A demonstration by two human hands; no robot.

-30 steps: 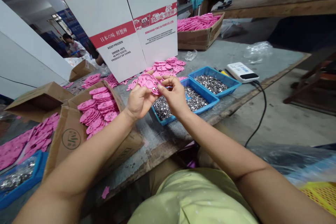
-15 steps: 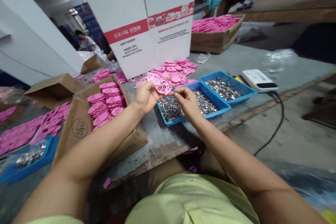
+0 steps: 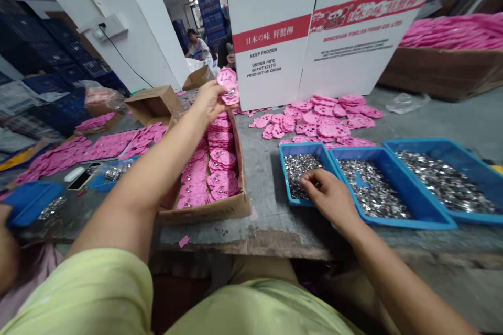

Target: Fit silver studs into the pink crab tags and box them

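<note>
My left hand [image 3: 209, 100] is closed on a pink cut-out piece [image 3: 228, 84] with small holes and shiny metal bits on it. It holds the piece up over the far end of an open cardboard box [image 3: 231, 208], in which stacks of similar pink pieces [image 3: 223, 159] stand in rows. Over the near side of a small blue tray [image 3: 283, 170], my right hand [image 3: 332, 198] has its thumb and fingers drawn together. Small silvery metal parts [image 3: 301, 162] fill that tray. Whatever its fingertips hold, if anything, is hidden.
Two larger blue trays [image 3: 416, 220] of metal parts stand at the right. Loose pink pieces [image 3: 326, 120] lie before a tall white carton [image 3: 271, 81]. At the left are a phone [image 3: 84, 177] and another person's arm [image 3: 7, 251].
My view has swung left. My left hand has carried the pink piece away from my right hand to above the box. My right hand has come down to the small tray.
</note>
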